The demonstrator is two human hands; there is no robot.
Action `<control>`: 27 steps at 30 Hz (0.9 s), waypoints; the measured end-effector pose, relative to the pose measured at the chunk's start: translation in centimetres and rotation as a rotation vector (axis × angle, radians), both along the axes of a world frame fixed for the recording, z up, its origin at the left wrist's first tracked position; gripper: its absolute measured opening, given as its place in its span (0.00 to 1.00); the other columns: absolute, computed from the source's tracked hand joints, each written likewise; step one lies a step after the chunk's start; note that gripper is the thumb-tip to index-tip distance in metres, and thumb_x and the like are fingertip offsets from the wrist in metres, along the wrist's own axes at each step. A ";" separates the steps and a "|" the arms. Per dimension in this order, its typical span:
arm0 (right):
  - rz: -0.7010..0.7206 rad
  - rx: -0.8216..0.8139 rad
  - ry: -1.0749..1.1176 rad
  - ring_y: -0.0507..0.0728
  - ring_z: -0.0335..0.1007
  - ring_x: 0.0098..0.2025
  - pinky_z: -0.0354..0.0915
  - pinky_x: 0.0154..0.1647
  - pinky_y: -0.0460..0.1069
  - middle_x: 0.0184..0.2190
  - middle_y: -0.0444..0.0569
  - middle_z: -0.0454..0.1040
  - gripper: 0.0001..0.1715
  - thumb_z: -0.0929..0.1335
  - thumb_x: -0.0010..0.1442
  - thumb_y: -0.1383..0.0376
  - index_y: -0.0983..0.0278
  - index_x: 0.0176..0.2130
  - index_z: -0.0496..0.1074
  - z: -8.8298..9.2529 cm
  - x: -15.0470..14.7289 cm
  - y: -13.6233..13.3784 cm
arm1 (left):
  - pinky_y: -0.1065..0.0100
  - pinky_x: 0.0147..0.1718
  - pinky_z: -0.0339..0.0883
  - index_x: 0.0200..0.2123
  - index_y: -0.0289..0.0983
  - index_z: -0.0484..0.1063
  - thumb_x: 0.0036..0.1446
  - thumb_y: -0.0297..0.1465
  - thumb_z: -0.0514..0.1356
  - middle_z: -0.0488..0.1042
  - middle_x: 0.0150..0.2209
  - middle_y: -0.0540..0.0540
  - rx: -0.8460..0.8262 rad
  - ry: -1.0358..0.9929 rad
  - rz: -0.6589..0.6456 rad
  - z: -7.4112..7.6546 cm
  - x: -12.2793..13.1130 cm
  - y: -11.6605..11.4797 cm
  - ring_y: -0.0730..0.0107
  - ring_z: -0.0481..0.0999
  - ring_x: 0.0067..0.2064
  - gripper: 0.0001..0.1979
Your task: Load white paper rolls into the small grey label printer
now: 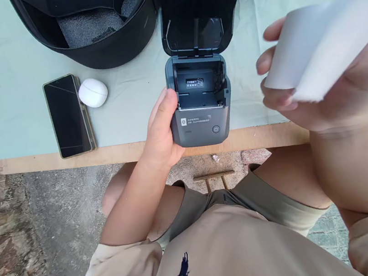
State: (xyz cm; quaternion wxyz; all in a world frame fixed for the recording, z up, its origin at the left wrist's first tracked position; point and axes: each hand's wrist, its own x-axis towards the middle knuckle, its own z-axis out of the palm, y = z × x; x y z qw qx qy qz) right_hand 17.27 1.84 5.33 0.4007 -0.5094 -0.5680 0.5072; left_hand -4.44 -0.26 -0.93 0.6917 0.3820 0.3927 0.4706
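A dark grey portable label printer (199, 124) lies at the table's front edge with its lid (199, 20) swung back. Its paper bay shows a small printed sticker and holds no roll. My left hand (164, 129) grips the printer's left side, thumb on the top edge. To the right, my right hand (341, 82) is raised above the table, closed around a white paper roll (298, 45). A loose strip of its paper sticks out toward the upper right, blurred. The roll is apart from the printer.
A black zippered case (112, 49) with grey foam inside stands open at the back left. A smartphone (68, 116) and a white earbud case (93, 93) lie on the left. The pale cloth (10, 67) covers the table up to its wooden front edge (120, 151).
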 end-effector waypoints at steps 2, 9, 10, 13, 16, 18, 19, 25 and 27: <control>0.000 -0.082 0.105 0.49 0.57 0.16 0.48 0.09 0.46 0.18 0.40 0.63 0.29 0.73 0.41 0.39 0.56 0.33 0.71 -1.3 0.1 0.2 | 0.47 0.60 0.67 0.50 0.47 0.72 0.67 0.45 0.40 0.74 0.57 0.50 -0.008 -0.047 -0.021 0.1 -0.1 0.1 0.55 0.68 0.64 0.25; 0.044 0.050 0.043 0.51 0.69 0.30 0.69 0.30 0.50 0.28 0.43 0.69 0.14 0.72 0.56 0.55 0.59 0.35 0.67 -3.3 0.2 -0.3 | 0.51 0.60 0.68 0.49 0.44 0.74 0.68 0.45 0.38 0.76 0.56 0.51 -0.013 -0.093 -0.003 0.5 0.2 0.0 0.60 0.72 0.60 0.27; 0.053 0.091 -0.025 0.52 0.70 0.32 0.70 0.33 0.51 0.29 0.43 0.69 0.14 0.72 0.56 0.56 0.58 0.37 0.67 -3.2 0.4 -0.3 | 0.53 0.60 0.68 0.48 0.44 0.74 0.68 0.44 0.38 0.76 0.55 0.51 -0.022 -0.106 0.002 0.6 0.2 0.0 0.61 0.73 0.60 0.27; 0.043 0.236 -0.241 0.54 0.69 0.38 0.69 0.38 0.53 0.37 0.44 0.71 0.16 0.73 0.55 0.59 0.55 0.42 0.67 -3.0 0.8 -0.4 | 0.55 0.58 0.70 0.47 0.42 0.75 0.68 0.43 0.38 0.77 0.53 0.50 -0.040 -0.136 0.024 0.7 0.3 0.0 0.63 0.75 0.58 0.26; 0.008 0.336 -0.461 0.56 0.69 0.42 0.67 0.42 0.55 0.46 0.45 0.72 0.22 0.73 0.53 0.63 0.52 0.48 0.67 -3.0 1.2 -0.3 | 0.56 0.55 0.72 0.47 0.44 0.75 0.68 0.44 0.40 0.76 0.54 0.50 -0.048 -0.101 0.041 0.8 0.3 0.0 0.62 0.75 0.57 0.25; -0.019 0.308 -0.615 0.58 0.71 0.44 0.67 0.46 0.57 0.46 0.45 0.74 0.27 0.72 0.53 0.65 0.52 0.51 0.65 -3.2 1.2 -0.3 | 0.56 0.55 0.73 0.47 0.44 0.75 0.67 0.45 0.41 0.76 0.54 0.50 -0.046 -0.083 0.045 0.8 0.2 0.0 0.62 0.74 0.58 0.25; -0.024 0.273 -0.672 0.59 0.72 0.44 0.68 0.46 0.58 0.45 0.45 0.75 0.28 0.72 0.52 0.65 0.52 0.52 0.64 -3.2 1.1 -0.2 | 0.56 0.55 0.73 0.47 0.45 0.75 0.67 0.45 0.41 0.76 0.54 0.50 -0.046 -0.074 0.043 0.8 0.2 0.0 0.61 0.74 0.59 0.25; 0.008 0.200 -0.817 0.61 0.75 0.43 0.71 0.44 0.61 0.47 0.46 0.77 0.34 0.71 0.53 0.62 0.54 0.57 0.59 -3.3 0.5 0.0 | 0.61 0.58 0.71 0.44 0.42 0.76 0.68 0.42 0.39 0.79 0.47 0.48 -0.041 -0.173 0.046 1.1 0.5 0.0 0.62 0.71 0.62 0.26; 0.056 0.274 -0.766 0.61 0.74 0.49 0.71 0.49 0.60 0.54 0.48 0.73 0.38 0.71 0.54 0.60 0.54 0.60 0.56 -2.7 1.0 -0.4 | 0.62 0.59 0.69 0.41 0.41 0.77 0.69 0.40 0.39 0.80 0.44 0.48 -0.035 -0.249 0.060 1.2 0.7 -0.1 0.64 0.71 0.62 0.27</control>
